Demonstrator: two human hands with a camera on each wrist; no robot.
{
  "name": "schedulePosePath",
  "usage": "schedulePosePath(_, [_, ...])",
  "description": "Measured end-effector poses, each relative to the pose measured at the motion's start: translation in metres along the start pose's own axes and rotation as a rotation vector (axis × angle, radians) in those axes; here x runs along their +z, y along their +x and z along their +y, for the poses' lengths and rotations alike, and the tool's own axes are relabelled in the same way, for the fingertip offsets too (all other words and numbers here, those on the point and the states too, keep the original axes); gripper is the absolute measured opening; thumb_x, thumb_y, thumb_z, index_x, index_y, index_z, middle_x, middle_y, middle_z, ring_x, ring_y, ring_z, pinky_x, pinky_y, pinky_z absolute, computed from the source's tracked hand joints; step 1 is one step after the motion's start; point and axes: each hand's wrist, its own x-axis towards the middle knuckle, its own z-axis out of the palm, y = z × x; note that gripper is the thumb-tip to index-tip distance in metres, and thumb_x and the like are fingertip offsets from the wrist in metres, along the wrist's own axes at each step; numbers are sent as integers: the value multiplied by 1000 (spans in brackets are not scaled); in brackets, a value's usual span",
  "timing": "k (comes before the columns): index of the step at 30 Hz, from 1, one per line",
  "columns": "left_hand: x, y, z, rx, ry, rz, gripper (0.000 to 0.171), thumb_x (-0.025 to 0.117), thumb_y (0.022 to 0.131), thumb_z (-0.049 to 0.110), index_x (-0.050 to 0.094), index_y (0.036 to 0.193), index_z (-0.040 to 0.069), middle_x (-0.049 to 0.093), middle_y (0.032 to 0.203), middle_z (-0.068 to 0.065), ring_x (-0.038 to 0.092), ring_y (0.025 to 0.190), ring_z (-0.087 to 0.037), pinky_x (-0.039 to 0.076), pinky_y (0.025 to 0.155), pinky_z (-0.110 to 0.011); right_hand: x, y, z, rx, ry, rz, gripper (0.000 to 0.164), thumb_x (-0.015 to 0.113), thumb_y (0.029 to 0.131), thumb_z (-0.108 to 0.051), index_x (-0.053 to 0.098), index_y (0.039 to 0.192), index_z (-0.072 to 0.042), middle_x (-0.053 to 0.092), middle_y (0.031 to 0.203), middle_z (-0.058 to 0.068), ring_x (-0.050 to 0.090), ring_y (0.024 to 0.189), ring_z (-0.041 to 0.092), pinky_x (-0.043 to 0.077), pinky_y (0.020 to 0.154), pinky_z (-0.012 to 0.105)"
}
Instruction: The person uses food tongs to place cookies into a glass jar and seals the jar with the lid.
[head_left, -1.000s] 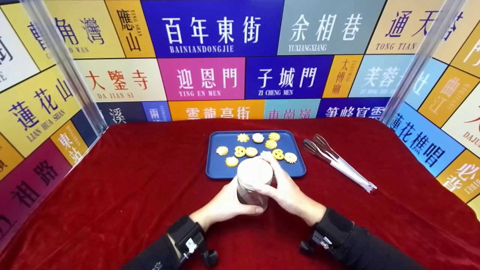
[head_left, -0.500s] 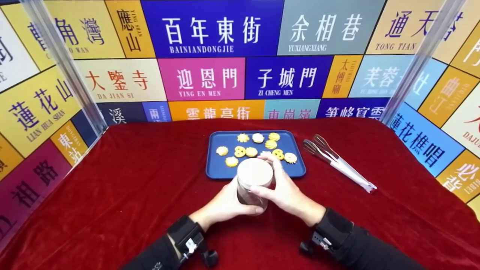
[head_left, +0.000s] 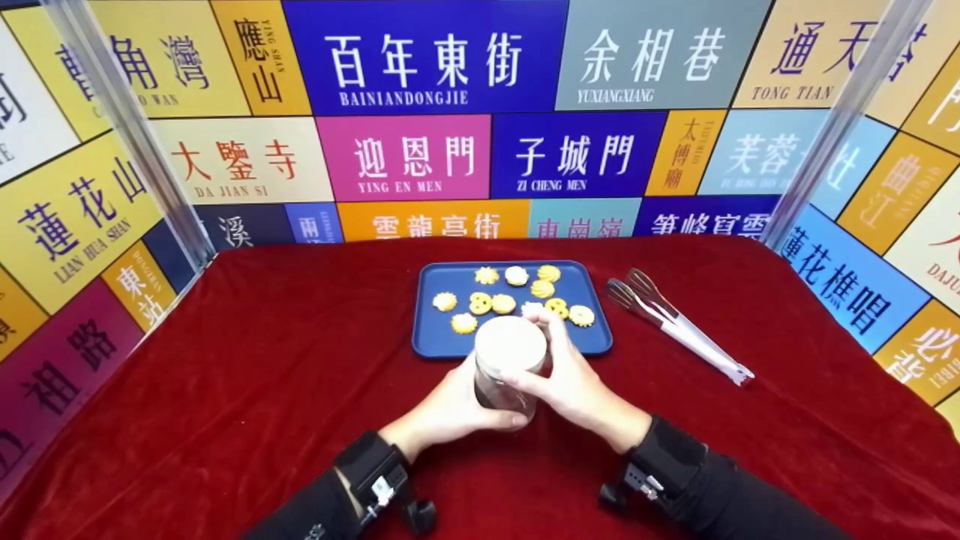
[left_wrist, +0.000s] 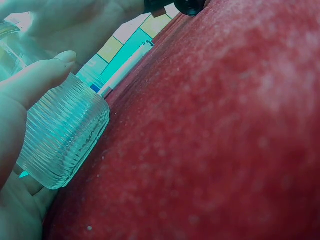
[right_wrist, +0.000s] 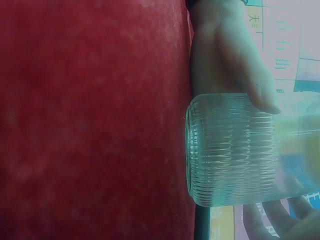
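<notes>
A ribbed clear jar [right_wrist: 232, 150] stands upright on the red cloth, with a round pale lid [head_left: 511, 343] on top. My left hand [head_left: 450, 406] grips the jar's body from the left, thumb across the front. The left wrist view shows that thumb [left_wrist: 42, 80] lying over the ribbed glass. From the right, my right hand [head_left: 576, 381] holds the lid's rim between thumb and fingers. Behind the jar lies a blue tray [head_left: 442, 346] with several cookies [head_left: 464, 323] on it, some partly hidden by my right fingers.
Tongs [head_left: 679, 326] with pale handles lie on the red cloth [head_left: 285, 360], right of the tray. Panels with printed characters [head_left: 424, 56] enclose the table at the back and sides, with clear upright posts [head_left: 142, 135] at the corners.
My right fingers have shifted slightly around the far side of the lid, toward the right, and the thumb has slid a little along the rim. The left hand and jar have stayed put.
</notes>
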Motion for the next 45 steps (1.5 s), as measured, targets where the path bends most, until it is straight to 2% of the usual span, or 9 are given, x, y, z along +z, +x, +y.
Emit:
schedulePosePath(6, [0,0,0,4,7,2,104,98,76,24,37,160,18,59,147,7,58,130,-9,47,112,-32,-3,1,2,7,7,-39,79,85,90,-24,38,150,-3,44,158,17,41,146,32,30,123,54])
schedulePosePath(14, [0,0,0,0,18,1,102,98,76,25,39,159,18,60,146,8,59,129,-8,47,112,-31,-5,3,2,32,49,-77,78,81,94,-23,37,155,0,34,165,21,32,153,35,22,127,56])
schedulePosePath(21, [-1,0,0,16,22,4,102,98,76,25,39,159,18,59,146,8,59,129,-8,47,112,-31,-5,2,1,30,56,-80,81,80,93,-25,37,156,1,34,166,22,33,152,35,24,126,56])
schedulePosePath(28, [-1,0,-1,20,4,-3,102,98,77,24,38,160,17,60,146,7,59,130,-8,46,113,-31,-3,1,2,-38,54,-73,85,86,89,-27,36,154,-4,45,157,16,42,144,32,30,122,56])
schedulePosePath(34, [0,0,-2,29,-34,-18,100,96,78,20,37,159,18,61,145,7,60,129,-10,47,112,-31,0,0,2,-8,21,-30,83,90,86,-26,39,149,-10,45,157,14,45,142,29,33,120,56])
schedulePosePath(45, [0,0,-1,15,-10,-6,102,97,77,23,38,160,19,59,147,8,58,131,-8,46,113,-32,0,0,0,27,-8,-21,82,90,86,-24,39,149,-7,40,161,16,43,145,32,33,121,55])
